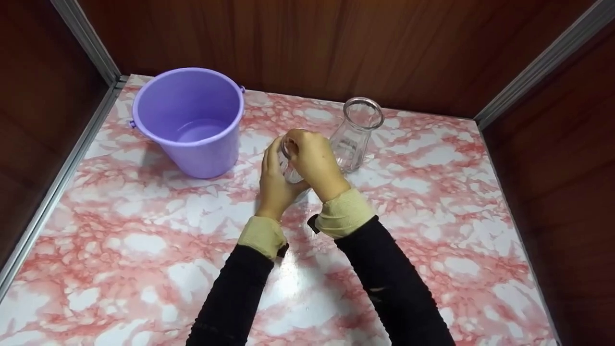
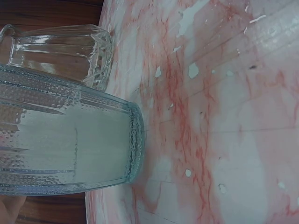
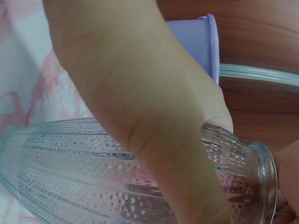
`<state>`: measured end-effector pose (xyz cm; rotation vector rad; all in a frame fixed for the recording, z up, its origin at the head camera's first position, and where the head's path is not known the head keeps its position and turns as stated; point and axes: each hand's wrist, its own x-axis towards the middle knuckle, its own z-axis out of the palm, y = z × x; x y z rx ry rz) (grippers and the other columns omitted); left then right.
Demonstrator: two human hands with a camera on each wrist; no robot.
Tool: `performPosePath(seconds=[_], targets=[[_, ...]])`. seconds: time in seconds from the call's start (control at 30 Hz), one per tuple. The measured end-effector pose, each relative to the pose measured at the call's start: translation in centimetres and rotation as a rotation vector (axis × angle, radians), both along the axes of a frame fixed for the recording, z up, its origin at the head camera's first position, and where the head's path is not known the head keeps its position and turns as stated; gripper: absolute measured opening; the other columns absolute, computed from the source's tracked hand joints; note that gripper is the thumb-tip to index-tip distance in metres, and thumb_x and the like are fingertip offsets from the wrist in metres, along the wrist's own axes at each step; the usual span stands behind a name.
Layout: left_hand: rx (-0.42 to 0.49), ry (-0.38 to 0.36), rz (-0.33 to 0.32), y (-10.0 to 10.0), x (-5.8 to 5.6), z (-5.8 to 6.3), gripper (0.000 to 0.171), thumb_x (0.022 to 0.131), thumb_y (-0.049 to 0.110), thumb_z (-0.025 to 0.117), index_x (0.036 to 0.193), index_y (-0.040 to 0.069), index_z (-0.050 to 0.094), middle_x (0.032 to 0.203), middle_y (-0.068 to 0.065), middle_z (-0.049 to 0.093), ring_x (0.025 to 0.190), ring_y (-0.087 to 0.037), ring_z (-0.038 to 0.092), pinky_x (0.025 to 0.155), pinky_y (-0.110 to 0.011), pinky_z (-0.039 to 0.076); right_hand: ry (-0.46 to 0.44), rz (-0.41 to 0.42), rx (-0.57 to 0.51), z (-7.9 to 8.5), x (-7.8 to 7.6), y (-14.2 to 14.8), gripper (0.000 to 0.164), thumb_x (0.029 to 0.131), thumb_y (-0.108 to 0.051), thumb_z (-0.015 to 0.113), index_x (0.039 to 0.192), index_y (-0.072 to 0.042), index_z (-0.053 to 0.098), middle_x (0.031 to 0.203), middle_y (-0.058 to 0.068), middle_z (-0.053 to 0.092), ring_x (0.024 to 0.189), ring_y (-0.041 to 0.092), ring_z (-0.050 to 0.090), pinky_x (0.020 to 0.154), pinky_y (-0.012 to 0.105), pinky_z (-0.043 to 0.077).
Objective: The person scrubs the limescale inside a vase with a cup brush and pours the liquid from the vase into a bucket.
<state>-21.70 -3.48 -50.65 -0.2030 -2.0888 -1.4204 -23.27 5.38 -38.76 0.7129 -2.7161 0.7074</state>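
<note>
My left hand (image 1: 276,187) grips a ribbed, dimpled clear glass vase (image 1: 292,174) around its side. In the left wrist view the vase (image 2: 60,107) has cloudy whitish liquid (image 2: 100,142) near its base, which is close over the table. My right hand (image 1: 314,161) is at the vase mouth, wrist bent over, with its fingers curled down at the rim (image 3: 266,182). Something pinkish shows through the glass in the right wrist view. I cannot tell whether the right fingers hold anything, since the fingertips are hidden.
Just beyond the right hand stands a second clear glass vessel (image 1: 350,144) with a wide rim. A purple bucket (image 1: 211,151) is at the back left. Water drops dot the red-and-white marbled table (image 1: 144,269), and brown wood-grain panels (image 1: 298,43) enclose it behind and at both sides.
</note>
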Motion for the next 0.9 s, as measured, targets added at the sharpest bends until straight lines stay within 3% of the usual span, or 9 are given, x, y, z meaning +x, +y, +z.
performPosePath(seconds=[0.27, 0.47, 0.67, 0.9], targets=[[-0.015, 0.038, 0.015, 0.04, -0.08, -0.01, 0.103, 0.061, 0.031, 0.087, 0.143, -0.002, 0.033, 0.141, -0.016, 0.043, 0.132, -0.024, 0.038, 0.114, -0.030, 0.026, 0.076, -0.019, 0.004, -0.35, 0.28, -0.25, 0.014, 0.091, 0.000, 0.057, 0.081, -0.001, 0.067, 0.075, 0.009, 0.067, 0.071, 0.026, 0.066, 0.063, 0.037, 0.054], [-0.009, 0.042, 0.025, 0.01, -0.16, -0.03, 0.104, 0.059, 0.030, 0.087, 0.143, -0.002, 0.034, 0.141, -0.016, 0.043, 0.132, -0.023, 0.038, 0.114, -0.030, 0.026, 0.122, -0.002, -0.022, -0.53, 0.28, -0.31, 0.016, 0.091, 0.002, 0.057, 0.078, -0.002, 0.065, 0.073, 0.009, 0.065, 0.071, 0.026, 0.065, 0.063, 0.036, 0.054], [-0.010, 0.041, 0.027, 0.01, -0.19, -0.02, 0.104, 0.060, 0.035, 0.087, 0.143, 0.001, 0.034, 0.140, -0.015, 0.044, 0.131, -0.023, 0.039, 0.113, -0.032, 0.028, 0.103, 0.009, -0.014, -0.33, 0.10, -0.22, 0.015, 0.092, 0.001, 0.056, 0.080, 0.000, 0.066, 0.075, 0.010, 0.066, 0.072, 0.025, 0.066, 0.064, 0.033, 0.054], [-0.006, 0.025, 0.024, 0.13, -0.16, -0.01, 0.106, 0.059, 0.039, 0.088, 0.144, 0.004, 0.035, 0.140, -0.012, 0.044, 0.131, -0.021, 0.039, 0.113, -0.031, 0.027, 0.044, 0.002, 0.072, 0.13, -0.13, 0.05, 0.011, 0.093, -0.002, 0.054, 0.086, 0.002, 0.062, 0.077, 0.013, 0.068, 0.072, 0.032, 0.067, 0.063, 0.041, 0.055]])
